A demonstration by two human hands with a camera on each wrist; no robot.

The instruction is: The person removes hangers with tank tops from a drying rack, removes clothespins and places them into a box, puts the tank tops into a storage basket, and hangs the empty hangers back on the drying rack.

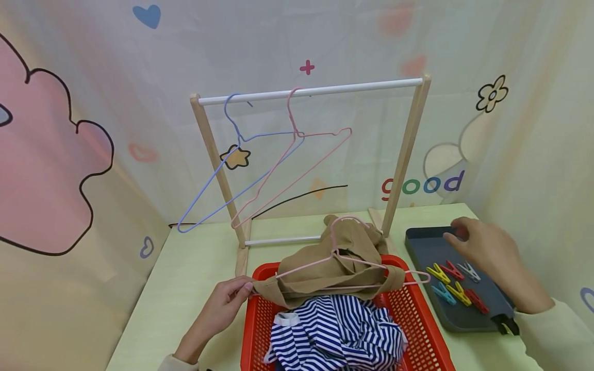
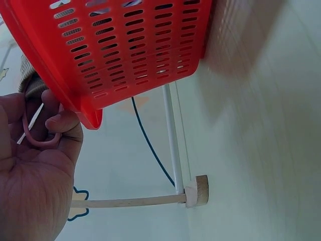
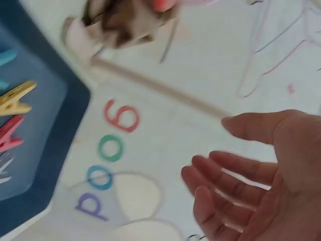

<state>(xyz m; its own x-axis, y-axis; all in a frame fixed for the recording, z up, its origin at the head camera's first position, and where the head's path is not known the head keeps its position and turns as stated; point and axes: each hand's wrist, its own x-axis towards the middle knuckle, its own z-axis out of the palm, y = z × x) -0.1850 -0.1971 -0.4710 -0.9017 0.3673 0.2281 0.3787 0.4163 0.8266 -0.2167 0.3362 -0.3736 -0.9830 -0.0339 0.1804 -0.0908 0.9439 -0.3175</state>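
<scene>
My left hand (image 1: 227, 301) grips one end of a pink clothes hanger (image 2: 42, 144), its fingers curled round the looped tip beside the basket rim. A brown garment (image 1: 303, 263) hangs on that hanger, bunched over the far end of the red basket (image 1: 419, 324); the hanger's other end sticks out at the right. Over the dark grey tray (image 1: 429, 232) hovers my right hand (image 1: 494, 252), its fingers loosely bent and holding nothing. Several clothespins (image 1: 458, 293) in yellow, red, blue and grey lie in the tray. A blue-and-white striped garment (image 1: 325, 330) fills the basket's near part.
Behind the basket stands a wooden rack with a white rail (image 1: 362, 88). A blue hanger (image 1: 206, 188) and another pink hanger (image 1: 266, 180) hang bare from it. A patterned curtain (image 1: 362, 46) surrounds the pale green table (image 1: 185, 273).
</scene>
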